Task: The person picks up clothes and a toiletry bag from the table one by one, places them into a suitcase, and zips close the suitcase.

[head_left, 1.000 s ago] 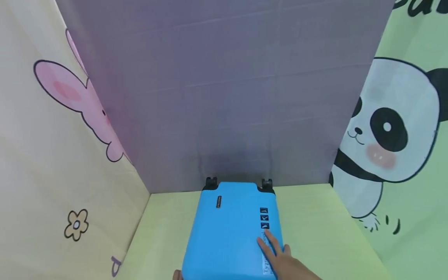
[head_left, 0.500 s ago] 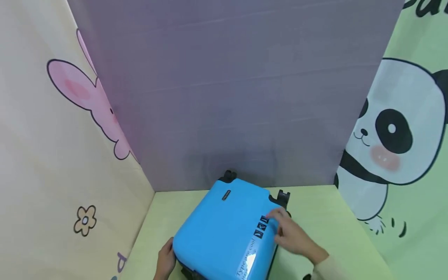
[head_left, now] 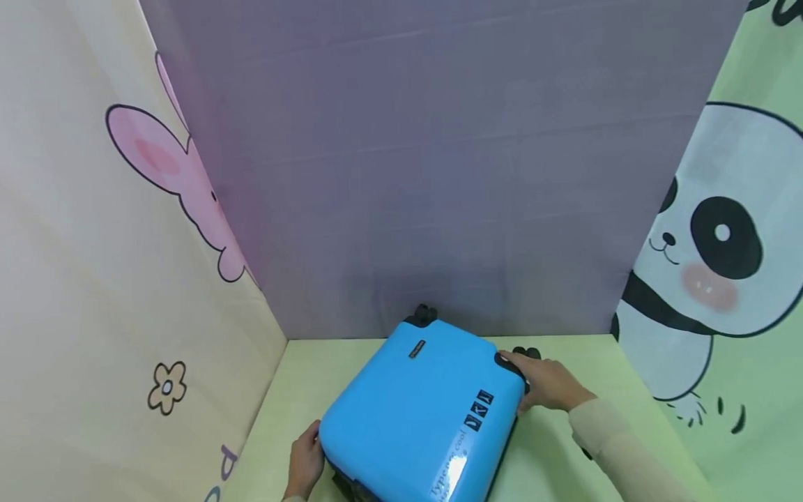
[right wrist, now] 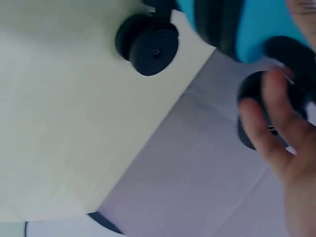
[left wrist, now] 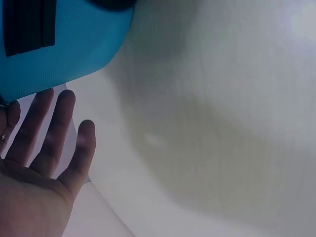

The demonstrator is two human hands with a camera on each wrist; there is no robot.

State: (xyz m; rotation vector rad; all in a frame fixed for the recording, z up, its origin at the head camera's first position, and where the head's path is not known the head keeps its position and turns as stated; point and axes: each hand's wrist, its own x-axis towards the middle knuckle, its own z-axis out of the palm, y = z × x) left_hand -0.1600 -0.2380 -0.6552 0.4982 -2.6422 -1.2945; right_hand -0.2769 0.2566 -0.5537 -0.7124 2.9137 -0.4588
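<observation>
A bright blue hard-shell suitcase (head_left: 408, 397) lies turned at an angle on the pale green surface, its lettered face up. My left hand (head_left: 305, 460) is at its lower left corner; in the left wrist view the fingers (left wrist: 54, 133) are spread and fairly straight, some tips right at the blue edge. At the far right corner my right hand (head_left: 552, 385) grips, thumb over the black corner guard. Seen from the right wrist, blurred fingers (right wrist: 276, 94) curl by a black caster wheel (right wrist: 252, 89). Another wheel (right wrist: 155, 52) hangs nearby. The suitcase's underside is hidden in the head view.
The pale green surface (head_left: 564, 460) meets a grey-purple back panel (head_left: 439, 174) just behind the suitcase. A cream side wall (head_left: 81, 314) with a rabbit drawing stands left, and a green wall with a panda (head_left: 721, 279) stands right.
The suitcase has turned clockwise from straight to angled. My right hand has gone from its lettered face to the far right corner, and my left hand has come further into view.
</observation>
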